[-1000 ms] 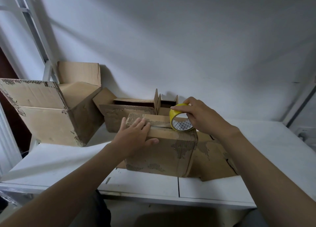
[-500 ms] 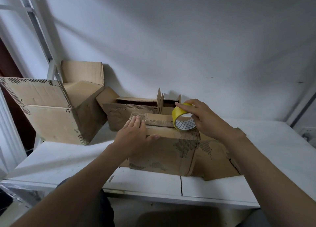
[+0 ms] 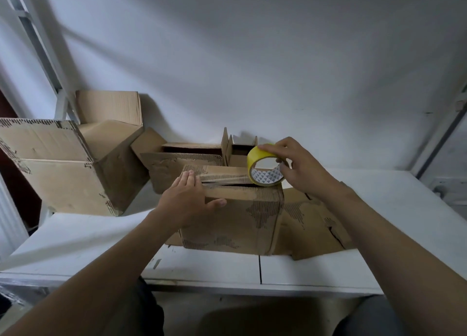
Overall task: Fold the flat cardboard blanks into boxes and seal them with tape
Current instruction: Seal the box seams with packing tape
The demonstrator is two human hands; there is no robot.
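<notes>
Both busy | left grip (image 3: pixel 188 201) flat, pressing box (image 3: pixel 227 224) flap | right grip (image 3: pixel 300 168) curled round tape roll (image 3: pixel 255 155)

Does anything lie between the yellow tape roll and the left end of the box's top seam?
Only the left hand: its fingers press the flaps at the seam's left end. The stretch of box top from the tape roll, held by the right hand, up to those fingers is bare.

Matt brown corrugated cardboard box (image 3: pixel 235 216) with torn, rough facing; glossy yellow tape roll (image 3: pixel 264 167); smooth white painted table (image 3: pixel 328 272).
</notes>
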